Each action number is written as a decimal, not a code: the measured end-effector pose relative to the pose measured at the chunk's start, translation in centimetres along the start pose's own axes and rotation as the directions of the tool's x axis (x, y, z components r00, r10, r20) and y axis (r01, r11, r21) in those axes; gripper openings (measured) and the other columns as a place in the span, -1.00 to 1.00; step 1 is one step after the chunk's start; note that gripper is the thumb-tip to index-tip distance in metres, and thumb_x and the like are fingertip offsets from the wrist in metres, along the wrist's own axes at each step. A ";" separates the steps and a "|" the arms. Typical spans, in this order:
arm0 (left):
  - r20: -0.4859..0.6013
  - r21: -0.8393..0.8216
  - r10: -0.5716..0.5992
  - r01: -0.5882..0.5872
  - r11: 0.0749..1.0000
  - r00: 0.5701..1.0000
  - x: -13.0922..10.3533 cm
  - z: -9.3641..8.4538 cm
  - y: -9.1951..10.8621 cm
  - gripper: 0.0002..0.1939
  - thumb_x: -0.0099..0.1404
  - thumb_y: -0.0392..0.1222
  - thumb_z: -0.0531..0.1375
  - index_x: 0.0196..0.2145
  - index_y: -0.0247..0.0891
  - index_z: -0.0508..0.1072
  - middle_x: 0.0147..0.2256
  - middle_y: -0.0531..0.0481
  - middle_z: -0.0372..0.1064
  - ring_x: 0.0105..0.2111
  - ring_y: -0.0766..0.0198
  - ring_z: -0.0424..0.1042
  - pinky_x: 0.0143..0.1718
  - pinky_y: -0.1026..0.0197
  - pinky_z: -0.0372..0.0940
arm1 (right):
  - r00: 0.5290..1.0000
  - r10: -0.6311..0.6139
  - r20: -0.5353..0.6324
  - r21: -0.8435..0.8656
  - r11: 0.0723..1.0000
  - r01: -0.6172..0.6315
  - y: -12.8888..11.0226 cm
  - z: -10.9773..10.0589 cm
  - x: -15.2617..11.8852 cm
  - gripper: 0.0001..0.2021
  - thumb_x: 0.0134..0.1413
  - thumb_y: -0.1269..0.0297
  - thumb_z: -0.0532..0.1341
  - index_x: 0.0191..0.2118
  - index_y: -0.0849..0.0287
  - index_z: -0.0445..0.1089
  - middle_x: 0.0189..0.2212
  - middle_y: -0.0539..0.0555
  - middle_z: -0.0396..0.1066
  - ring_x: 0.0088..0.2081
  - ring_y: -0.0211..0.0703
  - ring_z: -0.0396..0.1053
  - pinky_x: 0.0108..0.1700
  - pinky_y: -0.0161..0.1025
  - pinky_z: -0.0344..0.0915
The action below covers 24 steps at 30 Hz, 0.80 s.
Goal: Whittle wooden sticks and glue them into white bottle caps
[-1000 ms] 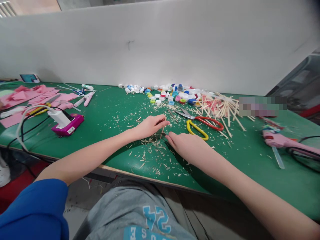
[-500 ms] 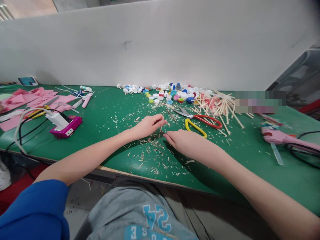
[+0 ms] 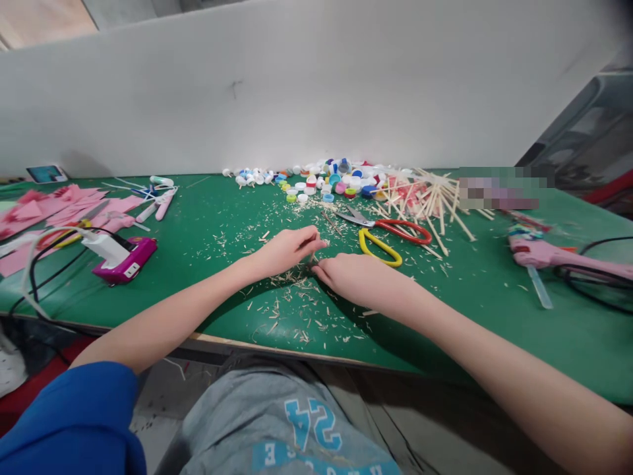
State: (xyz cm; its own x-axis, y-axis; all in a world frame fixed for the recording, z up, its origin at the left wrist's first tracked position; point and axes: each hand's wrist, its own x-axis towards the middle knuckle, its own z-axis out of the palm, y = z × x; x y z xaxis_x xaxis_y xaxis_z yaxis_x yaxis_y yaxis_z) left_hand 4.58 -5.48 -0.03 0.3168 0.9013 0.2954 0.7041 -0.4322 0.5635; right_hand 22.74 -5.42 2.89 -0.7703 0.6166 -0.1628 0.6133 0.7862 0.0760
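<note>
Left hand (image 3: 288,249) and right hand (image 3: 352,276) low on the green table (image 3: 208,264), fingertips almost meeting, both pinched on a short wooden stick (image 3: 313,257) standing nearly upright between them, amid scattered wood shavings (image 3: 297,310). Same grip as half a second ago; stick and hands barely shifted, only the view tipped a little so everything sits slightly lower-left. Just beyond the right hand, scissors (image 3: 383,234) with one red and one yellow handle, unmoved. Farther back, a heap of bottle caps (image 3: 326,179) and a pile of sticks (image 3: 430,198). Far left, pink paper (image 3: 74,201) and a magenta box (image 3: 129,258) with a white plug. Far right, a pink glue gun (image 3: 554,256).
</note>
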 end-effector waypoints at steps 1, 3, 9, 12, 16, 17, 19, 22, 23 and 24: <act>0.012 0.001 0.010 -0.010 1.000 1.000 0.0 0.1 0.1 -0.75 0.40 -0.04 0.03 -0.38 -0.22 0.24 -0.51 0.12 0.28 -0.53 0.41 0.19 -0.42 0.30 0.08 | 1.000 0.007 0.005 0.002 1.000 -0.007 -0.1 -0.1 0.0 -0.56 0.38 0.22 -0.15 -0.26 0.27 0.43 -0.40 0.19 0.45 -0.35 -0.09 0.43 -0.42 -0.23 0.09; 0.017 0.004 0.017 -0.017 1.000 1.000 0.0 0.1 0.2 -0.75 0.40 -0.04 0.03 -0.38 -0.22 0.23 -0.51 0.12 0.28 -0.53 0.41 0.20 -0.42 0.30 0.09 | 1.000 0.013 0.016 0.011 1.000 -0.013 -0.3 -0.2 0.0 -0.55 0.38 0.23 -0.15 -0.28 0.28 0.44 -0.43 0.18 0.44 -0.37 -0.10 0.42 -0.43 -0.23 0.08; -0.030 0.000 -0.018 0.018 1.000 0.999 0.1 0.0 -1.0 -0.67 0.42 0.03 -0.03 -0.42 -0.22 0.19 -0.57 0.15 0.14 -0.56 0.41 0.13 -0.47 0.30 0.04 | 0.999 -0.029 0.038 0.072 0.997 0.027 0.7 -0.3 -0.4 -0.56 0.37 0.17 -0.13 -0.30 0.21 0.42 -0.42 0.12 0.44 -0.43 -0.16 0.38 -0.42 -0.23 0.08; -0.029 -0.007 -0.018 0.018 1.000 0.999 0.1 -0.1 -1.3 -0.67 0.43 0.03 -0.04 -0.41 -0.23 0.21 -0.56 0.15 0.14 -0.56 0.41 0.13 -0.45 0.30 0.06 | 0.998 -0.059 0.020 0.116 0.992 0.056 1.5 0.1 -0.8 -0.56 0.38 0.14 -0.14 -0.32 0.17 0.40 -0.40 0.07 0.46 -0.45 -0.22 0.35 -0.41 -0.26 0.10; -0.014 -0.004 -0.007 0.007 1.000 1.000 0.2 -0.1 -1.1 -0.69 0.43 -0.01 -0.04 -0.39 -0.24 0.25 -0.55 0.14 0.17 -0.54 0.41 0.16 -0.44 0.30 0.07 | 0.998 -0.033 -0.051 0.158 0.987 0.040 1.6 0.4 -1.2 -0.59 0.38 0.15 -0.13 -0.36 0.16 0.36 -0.44 0.04 0.44 -0.50 -0.26 0.29 -0.44 -0.26 0.07; -0.011 -0.003 -0.005 0.005 1.000 1.000 0.2 -0.1 -1.0 -0.69 0.43 -0.01 -0.04 -0.39 -0.24 0.25 -0.54 0.13 0.18 -0.54 0.41 0.16 -0.44 0.30 0.07 | 0.998 -0.024 -0.059 0.154 0.988 0.033 1.5 0.3 -1.2 -0.60 0.37 0.15 -0.13 -0.36 0.16 0.35 -0.44 0.03 0.44 -0.50 -0.26 0.29 -0.44 -0.26 0.05; -0.007 0.001 -0.004 0.004 1.000 1.000 0.2 -0.2 -0.9 -0.69 0.43 -0.02 -0.04 -0.39 -0.24 0.25 -0.53 0.13 0.20 -0.54 0.42 0.17 -0.45 0.31 0.07 | 0.997 -0.015 -0.071 0.096 0.995 0.021 1.3 0.3 -1.1 -0.61 0.38 0.17 -0.14 -0.32 0.16 0.35 -0.43 0.03 0.44 -0.49 -0.25 0.30 -0.46 -0.26 0.02; -0.004 0.003 -0.006 0.006 1.000 1.000 0.2 -0.2 -0.8 -0.70 0.44 -0.04 -0.04 -0.39 -0.24 0.26 -0.54 0.13 0.21 -0.55 0.42 0.17 -0.46 0.31 0.07 | 0.995 -0.005 -0.096 -0.024 1.000 0.003 1.1 0.4 -0.7 -0.62 0.38 0.17 -0.17 -0.23 0.16 0.35 -0.46 0.05 0.42 -0.48 -0.20 0.33 -0.49 -0.24 -0.07; -0.003 0.003 -0.006 0.006 1.000 1.000 0.2 -0.2 -0.8 -0.70 0.44 -0.04 -0.04 -0.38 -0.24 0.26 -0.54 0.13 0.22 -0.55 0.42 0.18 -0.45 0.31 0.08 | 0.995 -0.002 -0.104 -0.050 0.999 -0.004 1.1 0.6 -0.6 -0.61 0.38 0.16 -0.18 -0.21 0.16 0.35 -0.47 0.06 0.41 -0.48 -0.18 0.34 -0.50 -0.23 -0.10; -0.002 0.002 -0.006 0.006 1.000 1.000 0.2 -0.2 -0.8 -0.71 0.44 -0.05 -0.04 -0.38 -0.25 0.26 -0.54 0.13 0.23 -0.55 0.42 0.19 -0.45 0.31 0.08 | 0.994 0.005 -0.109 -0.067 0.998 -0.013 1.1 0.7 -0.5 -0.60 0.38 0.16 -0.19 -0.20 0.17 0.34 -0.49 0.07 0.40 -0.48 -0.16 0.34 -0.51 -0.23 -0.13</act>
State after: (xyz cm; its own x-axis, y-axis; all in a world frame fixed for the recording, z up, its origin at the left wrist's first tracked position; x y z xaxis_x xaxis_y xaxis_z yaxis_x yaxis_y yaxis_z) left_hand 3.91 -4.99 -0.29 0.3118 0.9036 0.2937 0.7073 -0.4271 0.5633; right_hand 23.93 -4.88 2.34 -0.7815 0.6215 -0.0542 0.6098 0.7793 0.1440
